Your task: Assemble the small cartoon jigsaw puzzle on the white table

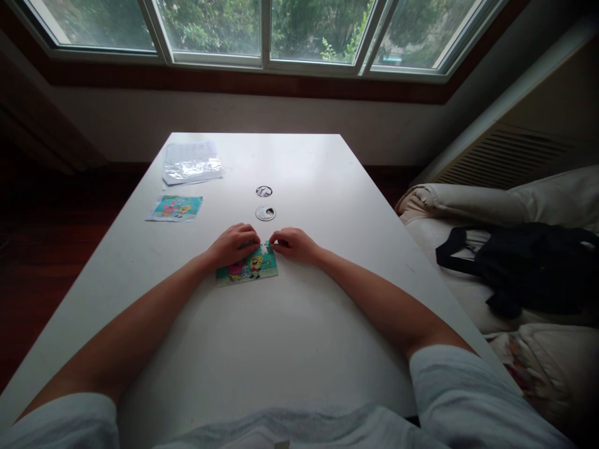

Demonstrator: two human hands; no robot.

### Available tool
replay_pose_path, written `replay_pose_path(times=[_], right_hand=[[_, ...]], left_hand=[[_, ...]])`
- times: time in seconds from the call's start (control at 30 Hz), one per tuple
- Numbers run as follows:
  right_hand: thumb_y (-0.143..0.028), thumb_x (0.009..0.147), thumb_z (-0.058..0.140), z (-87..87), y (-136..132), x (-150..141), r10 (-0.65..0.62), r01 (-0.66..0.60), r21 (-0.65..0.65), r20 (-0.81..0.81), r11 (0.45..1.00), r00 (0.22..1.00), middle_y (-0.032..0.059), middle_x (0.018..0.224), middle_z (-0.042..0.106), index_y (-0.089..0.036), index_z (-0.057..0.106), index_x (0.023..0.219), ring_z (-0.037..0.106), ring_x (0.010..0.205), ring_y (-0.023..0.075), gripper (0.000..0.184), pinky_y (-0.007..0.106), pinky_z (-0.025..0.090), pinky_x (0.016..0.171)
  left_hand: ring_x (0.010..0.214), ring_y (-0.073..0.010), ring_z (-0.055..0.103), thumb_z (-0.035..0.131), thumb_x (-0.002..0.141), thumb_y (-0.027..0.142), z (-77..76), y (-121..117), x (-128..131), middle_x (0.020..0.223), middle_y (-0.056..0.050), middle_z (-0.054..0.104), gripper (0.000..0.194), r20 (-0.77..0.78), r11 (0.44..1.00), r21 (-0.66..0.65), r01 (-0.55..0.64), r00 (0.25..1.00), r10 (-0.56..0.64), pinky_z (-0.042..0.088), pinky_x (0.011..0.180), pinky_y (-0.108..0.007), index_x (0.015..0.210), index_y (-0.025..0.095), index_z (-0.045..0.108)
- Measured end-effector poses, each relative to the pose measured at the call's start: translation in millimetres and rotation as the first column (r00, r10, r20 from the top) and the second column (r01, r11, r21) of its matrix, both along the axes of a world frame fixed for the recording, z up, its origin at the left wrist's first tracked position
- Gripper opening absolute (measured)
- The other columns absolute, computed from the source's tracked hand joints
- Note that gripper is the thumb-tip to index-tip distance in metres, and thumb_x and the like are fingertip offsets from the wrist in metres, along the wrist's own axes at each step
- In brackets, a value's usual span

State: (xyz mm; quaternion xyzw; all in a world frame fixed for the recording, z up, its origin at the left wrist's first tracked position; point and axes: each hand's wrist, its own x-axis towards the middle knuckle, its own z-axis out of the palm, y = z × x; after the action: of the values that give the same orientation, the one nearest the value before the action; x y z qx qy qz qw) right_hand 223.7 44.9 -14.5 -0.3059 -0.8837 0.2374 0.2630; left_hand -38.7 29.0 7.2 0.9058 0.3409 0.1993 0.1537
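A small jigsaw puzzle (pixel 255 268) with cartoon figures on a teal ground lies on the white table (pixel 299 349) in front of me. White tabletop shows through a gap near its upper right corner. My left hand (pixel 235 244) rests over the puzzle's upper left part, fingers curled and pressed against it, hiding that area. At the upper right corner, my right hand (pixel 294 244) has thumb and forefinger pinched together on a puzzle piece (pixel 268 246) beside the gap. The piece is small and partly covered by the fingertips.
Left of the puzzle lies a cartoon picture sheet (pixel 176 208). Behind it are papers with a clear plastic bag (pixel 193 163). Two round flat items (pixel 265 213) (pixel 264 191) lie beyond my hands. A sofa (pixel 468 299) holding a dark bag (pixel 538 265) stands right; windows (pixel 309 31) are ahead.
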Motion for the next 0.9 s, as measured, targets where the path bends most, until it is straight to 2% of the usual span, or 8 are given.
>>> replay_pose_path(times=[0.5, 0.9], right_hand=[[-0.026, 0.092, 0.066, -1.8, 0.6, 0.4, 0.009, -0.01, -0.004, -0.025, 1.0, 1.0, -0.0024, 0.072, 0.06, -0.02, 0.072, 0.095, 0.051, 0.067, 0.0116, 0.009, 0.024, 0.036, 0.067], [-0.025, 0.091, 0.066, 3.1, -0.8, 0.6, 0.008, -0.008, -0.012, -0.009, 1.0, 1.0, -0.0024, 0.071, 0.059, -0.02, 0.072, 0.095, 0.05, 0.067, 0.0119, 0.008, 0.024, 0.035, 0.067]], left_hand=[[0.099, -0.0223, 0.059, 0.053, 0.099, 0.031, -1.0, 1.7, -0.6, 0.105, -0.007, 0.066, 0.019, 0.012, 1.0, -0.009, -0.009, 1.0, 0.009, 0.047, 0.092, -0.038, 0.101, 0.023, 0.07], [0.099, -0.0224, 0.059, 0.052, 0.099, 0.034, 1.1, 0.5, 0.2, 0.105, -0.007, 0.067, 0.023, 0.024, 1.0, -0.015, -0.016, 1.0, 0.017, 0.048, 0.092, -0.038, 0.101, 0.023, 0.071]])
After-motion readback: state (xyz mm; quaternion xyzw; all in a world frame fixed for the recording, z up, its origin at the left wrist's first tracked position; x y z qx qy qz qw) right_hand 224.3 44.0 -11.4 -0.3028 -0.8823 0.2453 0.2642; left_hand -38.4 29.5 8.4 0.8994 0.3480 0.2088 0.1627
